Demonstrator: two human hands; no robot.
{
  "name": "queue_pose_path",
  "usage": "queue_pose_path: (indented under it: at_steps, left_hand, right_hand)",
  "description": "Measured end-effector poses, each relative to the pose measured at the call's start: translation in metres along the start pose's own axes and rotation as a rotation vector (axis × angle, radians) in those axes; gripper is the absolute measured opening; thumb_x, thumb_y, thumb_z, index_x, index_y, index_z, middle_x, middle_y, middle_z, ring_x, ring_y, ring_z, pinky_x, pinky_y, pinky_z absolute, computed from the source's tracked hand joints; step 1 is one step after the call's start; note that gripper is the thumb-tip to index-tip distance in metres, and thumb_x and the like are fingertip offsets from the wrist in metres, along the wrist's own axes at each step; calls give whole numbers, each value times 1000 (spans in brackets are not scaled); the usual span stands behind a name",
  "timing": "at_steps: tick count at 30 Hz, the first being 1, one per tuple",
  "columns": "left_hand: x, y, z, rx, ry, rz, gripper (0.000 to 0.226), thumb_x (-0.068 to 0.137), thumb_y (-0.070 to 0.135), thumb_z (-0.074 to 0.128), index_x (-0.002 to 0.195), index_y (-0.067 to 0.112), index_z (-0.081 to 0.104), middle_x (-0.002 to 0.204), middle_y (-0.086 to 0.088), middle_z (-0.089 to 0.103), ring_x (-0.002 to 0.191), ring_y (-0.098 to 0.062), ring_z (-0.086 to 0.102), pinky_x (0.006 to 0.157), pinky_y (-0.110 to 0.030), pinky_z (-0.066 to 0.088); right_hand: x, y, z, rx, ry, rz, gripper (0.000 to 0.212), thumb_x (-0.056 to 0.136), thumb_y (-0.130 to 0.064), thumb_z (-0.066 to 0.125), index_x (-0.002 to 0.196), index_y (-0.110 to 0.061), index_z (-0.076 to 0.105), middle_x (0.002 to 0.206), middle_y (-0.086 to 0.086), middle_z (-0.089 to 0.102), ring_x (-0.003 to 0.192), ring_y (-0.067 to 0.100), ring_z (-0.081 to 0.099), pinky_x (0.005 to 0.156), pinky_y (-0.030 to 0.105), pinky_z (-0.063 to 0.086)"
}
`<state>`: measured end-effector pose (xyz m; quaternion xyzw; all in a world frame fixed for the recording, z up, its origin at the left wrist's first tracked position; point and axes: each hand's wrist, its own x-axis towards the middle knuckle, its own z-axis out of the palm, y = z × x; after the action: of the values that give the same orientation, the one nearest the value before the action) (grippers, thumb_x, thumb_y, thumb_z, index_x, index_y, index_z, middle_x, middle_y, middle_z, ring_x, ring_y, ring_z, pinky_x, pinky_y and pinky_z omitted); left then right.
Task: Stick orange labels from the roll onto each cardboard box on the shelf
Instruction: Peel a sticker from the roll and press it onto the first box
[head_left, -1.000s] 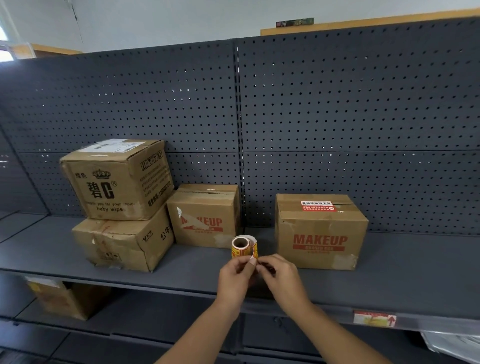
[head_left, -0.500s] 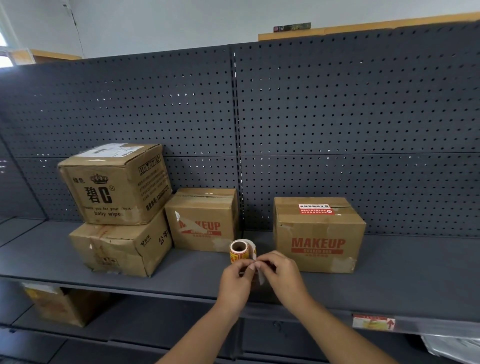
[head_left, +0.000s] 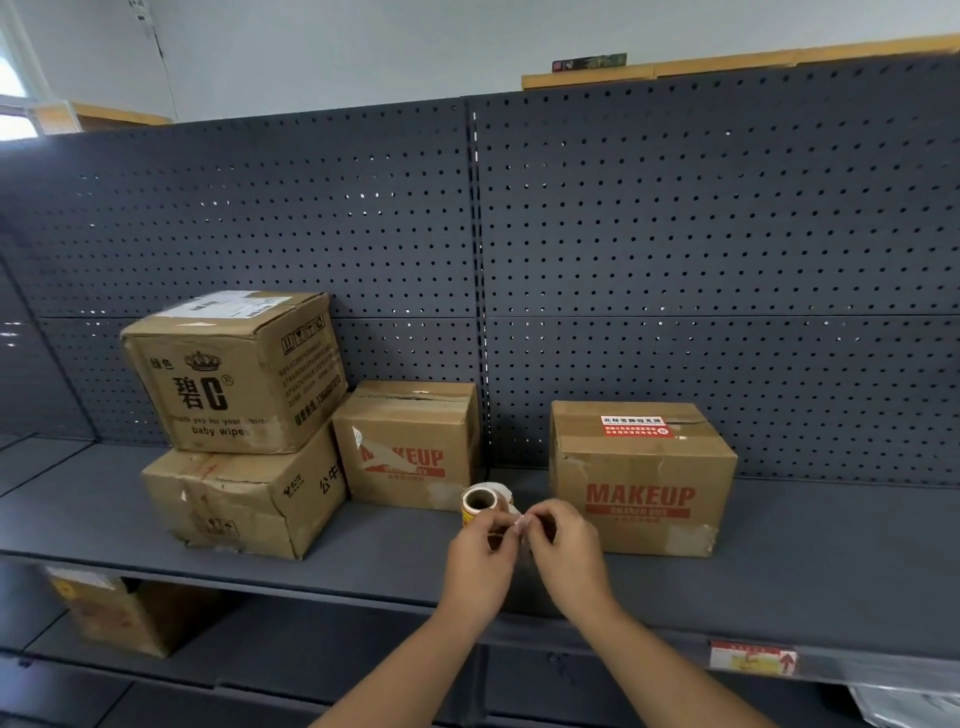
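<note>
Peeling an orange label off the roll (head_left: 480, 506), held above the shelf (head_left: 810, 571) front.

Left hand (head_left: 480, 558) pinching the label roll from below; right hand (head_left: 563, 551) pinching at the loose backing strip (head_left: 517, 525) beside it. Best peeled slowly at a shallow angle, keeping the sticky face off the fingertips. Right MAKEUP box (head_left: 641, 483) already labelled on top; left MAKEUP box (head_left: 408, 447), baby wipes box (head_left: 234, 371) and the dented box (head_left: 244, 501) beneath showing no orange label.
</note>
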<state>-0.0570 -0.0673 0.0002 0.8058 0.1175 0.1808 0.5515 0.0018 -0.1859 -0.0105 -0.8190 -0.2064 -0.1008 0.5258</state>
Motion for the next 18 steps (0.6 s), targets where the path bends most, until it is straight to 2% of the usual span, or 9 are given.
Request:
queue_pose_path:
  at_steps: [2, 8, 12, 15, 18]
  left_hand:
    - [1, 0, 0, 6, 11, -12, 7, 100, 22, 67, 103, 25, 72, 96, 8, 74, 88, 5, 66, 72, -9, 51]
    - [0, 2, 1, -10, 49, -67, 2, 99, 23, 66, 99, 24, 65, 88, 5, 71, 77, 8, 65, 59, -8, 47]
    - [3, 1, -1, -62, 73, -114, 10, 95, 18, 70, 98, 22, 61, 94, 2, 73, 86, -8, 70, 67, -17, 51]
    - [3, -3, 0, -42, 96, -77, 17, 95, 10, 69, 98, 23, 58, 94, 2, 74, 84, -7, 72, 72, -24, 59]
    - [2, -7, 0, 40, 123, -8, 23, 96, 10, 66, 94, 29, 54, 93, 5, 72, 84, -9, 71, 74, -33, 61]
  right_hand:
    - [-1, -2, 0, -25, 7, 33, 13, 96, -13, 66, 86, -22, 67, 85, -9, 66, 81, 5, 63, 70, 26, 54]
    - [-3, -10, 0, 57, -14, 112, 10, 97, -17, 67, 87, -19, 66, 81, -5, 68, 73, 6, 63, 62, 16, 50]
    - [-2, -12, -1, 117, -16, 155, 8, 94, -21, 70, 87, -19, 68, 81, -3, 69, 75, 8, 65, 64, 19, 52]
    - [-3, -8, 0, 106, -17, 159, 9, 94, -19, 70, 86, -22, 67, 79, -3, 72, 73, 9, 69, 68, 32, 59]
    - [-4, -6, -1, 60, 24, 151, 11, 93, -17, 69, 84, -22, 65, 77, -5, 71, 73, 5, 67, 61, 21, 54]
